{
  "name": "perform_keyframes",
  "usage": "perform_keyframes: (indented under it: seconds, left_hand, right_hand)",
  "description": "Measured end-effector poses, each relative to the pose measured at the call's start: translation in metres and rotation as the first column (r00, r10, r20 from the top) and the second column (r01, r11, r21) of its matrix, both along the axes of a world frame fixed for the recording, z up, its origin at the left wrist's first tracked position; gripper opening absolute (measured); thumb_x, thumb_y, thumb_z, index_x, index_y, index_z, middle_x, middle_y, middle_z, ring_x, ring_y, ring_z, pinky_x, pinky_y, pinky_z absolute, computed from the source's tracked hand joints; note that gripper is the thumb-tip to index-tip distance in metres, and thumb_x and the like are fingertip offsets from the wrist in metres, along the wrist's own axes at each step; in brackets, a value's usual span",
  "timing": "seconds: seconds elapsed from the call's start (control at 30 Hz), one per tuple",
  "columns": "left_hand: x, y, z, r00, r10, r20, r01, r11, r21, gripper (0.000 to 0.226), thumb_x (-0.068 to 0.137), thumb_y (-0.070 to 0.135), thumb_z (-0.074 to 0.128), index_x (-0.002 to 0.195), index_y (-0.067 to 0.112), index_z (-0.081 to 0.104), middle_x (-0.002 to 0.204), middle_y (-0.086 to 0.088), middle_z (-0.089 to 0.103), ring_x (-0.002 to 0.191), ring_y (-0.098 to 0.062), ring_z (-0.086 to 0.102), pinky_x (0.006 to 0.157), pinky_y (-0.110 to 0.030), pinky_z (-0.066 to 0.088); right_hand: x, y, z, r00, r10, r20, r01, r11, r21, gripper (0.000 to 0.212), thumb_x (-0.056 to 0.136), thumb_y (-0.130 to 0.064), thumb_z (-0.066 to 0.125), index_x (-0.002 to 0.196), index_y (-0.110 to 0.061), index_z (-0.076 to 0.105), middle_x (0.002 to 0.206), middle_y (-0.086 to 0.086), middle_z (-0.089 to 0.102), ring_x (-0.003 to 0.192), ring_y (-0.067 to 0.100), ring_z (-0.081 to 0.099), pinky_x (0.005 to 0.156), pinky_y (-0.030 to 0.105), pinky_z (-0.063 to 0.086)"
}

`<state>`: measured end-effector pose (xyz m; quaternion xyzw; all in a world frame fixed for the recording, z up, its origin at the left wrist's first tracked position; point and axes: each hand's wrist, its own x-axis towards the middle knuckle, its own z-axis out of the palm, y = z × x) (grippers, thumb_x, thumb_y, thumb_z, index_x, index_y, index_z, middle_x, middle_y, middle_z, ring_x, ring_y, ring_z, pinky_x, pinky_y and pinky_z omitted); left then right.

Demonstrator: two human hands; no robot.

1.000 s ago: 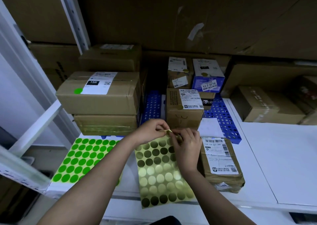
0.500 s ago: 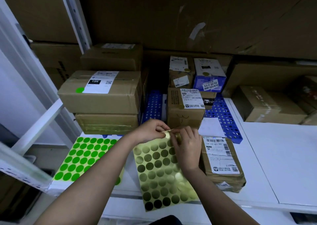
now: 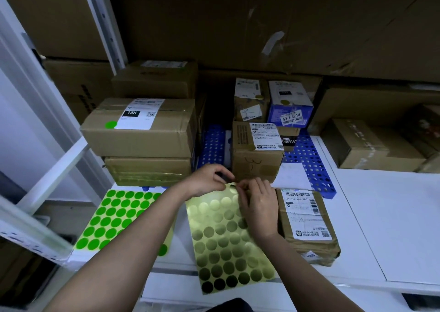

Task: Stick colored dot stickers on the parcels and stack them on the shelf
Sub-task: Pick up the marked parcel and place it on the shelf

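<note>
At the shelf edge, a left hand (image 3: 206,181) pinches the far corner of a glossy gold dot-sticker sheet (image 3: 228,242) to steady it while right hand (image 3: 258,207) fingertips pick at one dot; the flat brown taped parcel (image 3: 307,223) waits at three o'clock.

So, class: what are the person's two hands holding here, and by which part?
Both the left hand and right hand pinch the gold dot sticker sheet at its top edge.

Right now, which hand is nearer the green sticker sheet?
Left. The left hand is just right of the green sticker sheet; the right hand lies farther right, over the gold sheet.
</note>
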<state>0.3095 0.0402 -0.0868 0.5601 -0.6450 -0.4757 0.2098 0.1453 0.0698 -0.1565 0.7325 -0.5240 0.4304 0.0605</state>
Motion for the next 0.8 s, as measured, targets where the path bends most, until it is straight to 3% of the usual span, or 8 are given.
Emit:
perform_keyframes:
  seconds: [0.2,0.4,0.53,0.63,0.7,0.8]
  left_hand:
    - [-0.001,-0.005,-0.002,0.999,0.037,0.039,-0.036,0.999,-0.009,0.029,0.084,-0.001,0.061,0.106,0.018,0.062,0.095,-0.006,0.067,0.093,-0.014,0.065,0.079,-0.022,0.05]
    - [-0.004,-0.012,-0.009,0.972,0.091,0.218,-0.067,0.991,-0.117,0.023,0.084,0.002,0.058,0.097,0.022,0.061,0.095,-0.001,0.068,0.091,-0.013,0.064,0.08,-0.028,0.051]
    - [-0.004,-0.007,-0.02,0.861,0.085,0.501,0.045,0.969,-0.241,0.019,0.085,0.008,0.054,0.091,0.027,0.055,0.097,0.006,0.065,0.09,-0.014,0.06,0.072,-0.029,0.045]
    - [-0.007,-0.003,-0.031,0.79,0.099,0.605,0.123,0.941,-0.314,0.017,0.09,0.01,0.049,0.098,0.024,0.054,0.101,0.004,0.063,0.09,-0.019,0.059,0.063,-0.028,0.036]
    - [-0.011,-0.001,-0.039,0.772,0.122,0.624,0.151,0.918,-0.367,0.018,0.092,0.011,0.046,0.101,0.023,0.054,0.102,0.002,0.064,0.089,-0.021,0.06,0.061,-0.028,0.034]
    - [-0.013,0.003,-0.051,0.752,0.148,0.642,0.216,0.865,-0.452,0.022,0.091,0.009,0.048,0.107,0.021,0.058,0.109,0.002,0.064,0.097,-0.02,0.06,0.071,-0.03,0.039]
  right_hand:
    - [0.003,0.005,0.001,0.997,0.038,0.073,-0.044,0.996,0.081,0.017,0.091,-0.028,0.05,0.086,-0.015,0.059,0.084,-0.002,0.058,0.076,0.017,0.05,0.066,0.029,0.035]
    - [0.004,0.011,0.004,0.922,0.09,0.376,-0.174,0.965,0.198,0.004,0.09,-0.019,0.058,0.087,-0.016,0.058,0.089,-0.007,0.057,0.085,0.009,0.052,0.075,0.026,0.04]
    - [0.01,0.023,0.005,0.728,-0.03,0.685,-0.377,0.818,0.436,0.008,0.094,-0.008,0.057,0.088,-0.013,0.057,0.083,-0.006,0.061,0.073,-0.001,0.056,0.068,0.015,0.044]
    - [0.009,0.026,-0.004,0.687,-0.137,0.713,-0.414,0.733,0.54,0.008,0.095,-0.006,0.054,0.088,-0.008,0.057,0.079,-0.005,0.06,0.068,-0.004,0.055,0.067,0.013,0.043]
    - [0.008,0.026,-0.01,0.683,-0.19,0.705,-0.416,0.693,0.589,0.01,0.096,-0.007,0.053,0.086,-0.01,0.055,0.079,-0.004,0.059,0.071,0.002,0.057,0.07,0.018,0.044]
    - [0.007,0.026,-0.015,0.654,-0.281,0.703,-0.416,0.642,0.644,0.016,0.097,-0.009,0.051,0.082,-0.015,0.05,0.078,-0.001,0.06,0.074,0.013,0.06,0.074,0.031,0.045]
